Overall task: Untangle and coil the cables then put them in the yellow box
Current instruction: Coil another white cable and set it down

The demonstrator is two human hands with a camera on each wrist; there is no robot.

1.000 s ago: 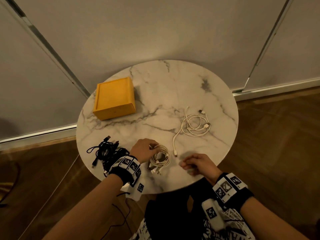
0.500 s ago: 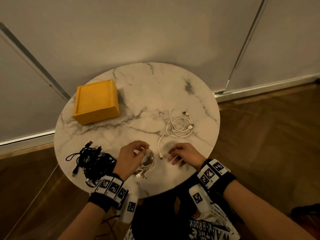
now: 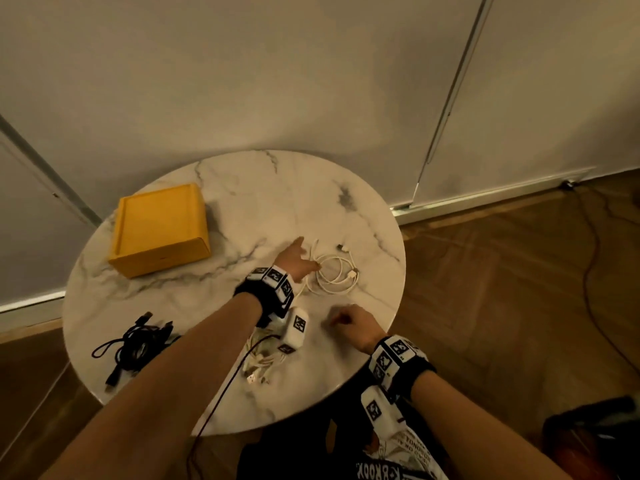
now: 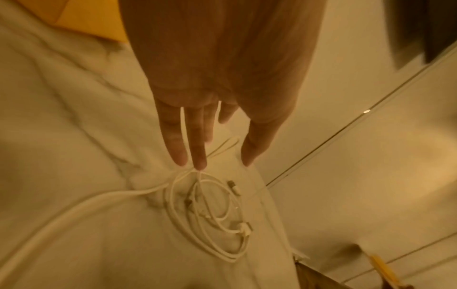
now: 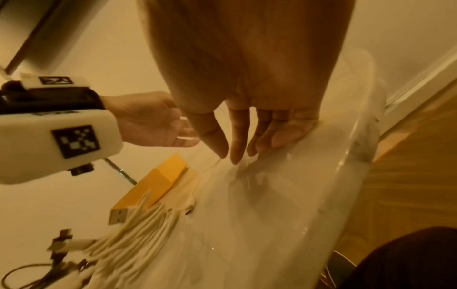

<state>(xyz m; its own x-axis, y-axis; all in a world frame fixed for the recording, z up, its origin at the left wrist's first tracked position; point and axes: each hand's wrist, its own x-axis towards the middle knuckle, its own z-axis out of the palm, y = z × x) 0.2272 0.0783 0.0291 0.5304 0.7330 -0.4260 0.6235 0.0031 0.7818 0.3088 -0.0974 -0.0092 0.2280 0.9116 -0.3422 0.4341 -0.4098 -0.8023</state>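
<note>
A loose white cable (image 3: 334,273) lies in rough loops right of the table's middle. My left hand (image 3: 306,254) reaches over to it with straight fingers; in the left wrist view its fingertips (image 4: 199,165) touch the near edge of the loops (image 4: 210,215). A coiled white cable bundle (image 3: 266,362) lies under my left forearm, with its USB plug (image 5: 118,216) sticking out. My right hand (image 3: 337,320) rests by the front right edge, its loosely curled fingertips (image 5: 235,160) on the marble, holding nothing that I can see. The yellow box (image 3: 159,230) stands at the back left.
A tangle of black cables (image 3: 135,344) lies near the front left edge of the round marble table (image 3: 242,188). A wall stands right behind the table. Wooden floor surrounds it, with a thin cord (image 3: 588,271) trailing on the right.
My left hand has let go of the coiled white bundle and reached forward and right to the loose white cable. The right hand has stayed near the front edge. My head has shifted.
</note>
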